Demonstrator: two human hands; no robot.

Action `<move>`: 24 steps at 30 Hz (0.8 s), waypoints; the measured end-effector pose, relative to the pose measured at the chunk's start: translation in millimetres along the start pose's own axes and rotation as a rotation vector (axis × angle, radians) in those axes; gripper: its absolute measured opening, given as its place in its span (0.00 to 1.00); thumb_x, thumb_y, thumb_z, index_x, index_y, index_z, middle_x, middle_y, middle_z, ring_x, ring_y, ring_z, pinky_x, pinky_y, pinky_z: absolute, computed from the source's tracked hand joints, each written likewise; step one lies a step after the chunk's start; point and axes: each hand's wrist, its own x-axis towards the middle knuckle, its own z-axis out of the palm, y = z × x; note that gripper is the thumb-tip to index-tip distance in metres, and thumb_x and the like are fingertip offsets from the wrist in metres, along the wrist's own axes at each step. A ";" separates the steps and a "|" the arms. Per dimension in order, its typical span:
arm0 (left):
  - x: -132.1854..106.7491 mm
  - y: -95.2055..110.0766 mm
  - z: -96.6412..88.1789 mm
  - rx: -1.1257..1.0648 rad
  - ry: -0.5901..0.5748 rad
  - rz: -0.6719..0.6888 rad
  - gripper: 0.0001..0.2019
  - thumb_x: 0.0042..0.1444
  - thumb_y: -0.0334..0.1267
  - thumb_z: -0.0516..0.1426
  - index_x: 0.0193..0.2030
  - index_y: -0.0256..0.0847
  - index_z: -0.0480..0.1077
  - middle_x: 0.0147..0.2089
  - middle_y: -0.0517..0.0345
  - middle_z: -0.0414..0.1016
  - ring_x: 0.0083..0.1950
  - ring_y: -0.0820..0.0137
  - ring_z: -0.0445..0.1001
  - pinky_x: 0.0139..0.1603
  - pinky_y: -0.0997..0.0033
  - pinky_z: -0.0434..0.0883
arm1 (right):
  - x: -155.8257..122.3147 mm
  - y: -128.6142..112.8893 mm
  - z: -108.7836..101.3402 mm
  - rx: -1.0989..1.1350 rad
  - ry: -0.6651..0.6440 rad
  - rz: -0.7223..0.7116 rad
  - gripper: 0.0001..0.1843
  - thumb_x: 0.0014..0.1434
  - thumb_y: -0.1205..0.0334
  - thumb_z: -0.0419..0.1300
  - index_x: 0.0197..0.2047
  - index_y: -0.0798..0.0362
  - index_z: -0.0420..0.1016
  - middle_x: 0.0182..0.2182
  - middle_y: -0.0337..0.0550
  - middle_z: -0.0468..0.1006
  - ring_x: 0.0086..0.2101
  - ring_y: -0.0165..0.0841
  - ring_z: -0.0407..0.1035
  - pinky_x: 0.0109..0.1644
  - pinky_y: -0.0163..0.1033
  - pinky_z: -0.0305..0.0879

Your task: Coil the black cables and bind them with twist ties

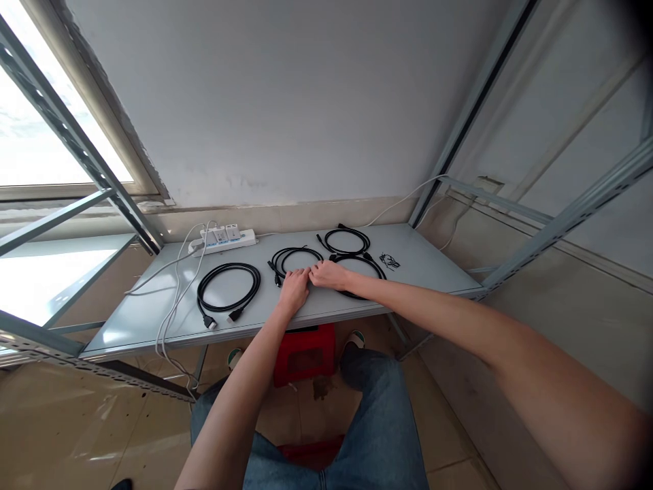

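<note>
My hands [294, 288] together by the middle coil [274, 263], grip unclear; white cords [177, 297] left, power strip [247, 237] behind, ties [390, 261] right.

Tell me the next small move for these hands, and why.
Probably ease the right hand slightly aside to expose the near side of the middle black cable coil. It meets the left hand there, hiding part of the coil, and whatever they may pinch cannot be seen.
</note>
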 end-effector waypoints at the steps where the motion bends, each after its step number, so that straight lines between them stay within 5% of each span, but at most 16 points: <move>1: 0.0 -0.1 -0.1 -0.002 -0.002 0.002 0.15 0.59 0.22 0.49 0.49 0.41 0.67 0.49 0.48 0.79 0.54 0.57 0.75 0.54 0.60 0.62 | 0.0 0.4 0.3 -0.010 0.001 -0.020 0.18 0.64 0.82 0.47 0.47 0.69 0.78 0.38 0.64 0.80 0.37 0.43 0.78 0.37 0.43 0.70; 6: 0.5 -0.9 0.9 0.008 -0.005 0.002 0.14 0.60 0.23 0.48 0.48 0.42 0.67 0.48 0.48 0.79 0.53 0.57 0.75 0.54 0.59 0.62 | 0.6 4.1 1.2 0.042 -0.050 -0.108 0.18 0.62 0.83 0.49 0.45 0.68 0.79 0.32 0.59 0.81 0.33 0.40 0.77 0.35 0.42 0.68; 10: 0.5 0.0 -0.7 0.012 -0.014 0.006 0.14 0.60 0.23 0.49 0.48 0.42 0.67 0.48 0.48 0.79 0.53 0.57 0.75 0.53 0.59 0.62 | 7.8 -5.0 -1.8 0.125 -0.148 -0.036 0.16 0.61 0.82 0.51 0.37 0.64 0.81 0.35 0.60 0.83 0.37 0.43 0.78 0.36 0.43 0.69; 13: -0.2 1.5 -2.9 0.024 -0.031 0.007 0.15 0.59 0.23 0.50 0.49 0.42 0.67 0.49 0.47 0.78 0.55 0.56 0.75 0.53 0.59 0.62 | 12.9 -15.0 -7.9 0.235 -0.219 0.095 0.13 0.58 0.82 0.57 0.37 0.62 0.81 0.37 0.58 0.84 0.41 0.44 0.79 0.39 0.41 0.69; 16: -1.0 2.8 -3.6 0.036 -0.021 0.014 0.16 0.61 0.23 0.49 0.51 0.41 0.67 0.50 0.47 0.78 0.55 0.56 0.75 0.53 0.59 0.61 | 12.1 -15.8 -14.3 0.407 -0.180 0.386 0.11 0.57 0.79 0.62 0.41 0.60 0.81 0.38 0.57 0.84 0.43 0.43 0.79 0.40 0.39 0.68; 20: -1.1 2.9 -2.2 0.055 -0.011 0.015 0.15 0.62 0.23 0.48 0.51 0.42 0.67 0.49 0.48 0.79 0.54 0.57 0.75 0.53 0.59 0.61 | 5.3 -1.6 -15.5 1.074 -0.167 0.881 0.07 0.62 0.73 0.59 0.35 0.60 0.78 0.33 0.54 0.84 0.32 0.33 0.77 0.32 0.32 0.64; 24: -0.4 1.8 -1.3 0.042 -0.025 0.015 0.18 0.58 0.21 0.50 0.51 0.44 0.67 0.48 0.49 0.79 0.55 0.57 0.75 0.54 0.60 0.61 | 2.2 6.4 -5.9 1.796 -0.190 1.030 0.11 0.65 0.74 0.56 0.31 0.60 0.74 0.30 0.52 0.84 0.24 0.25 0.72 0.23 0.27 0.56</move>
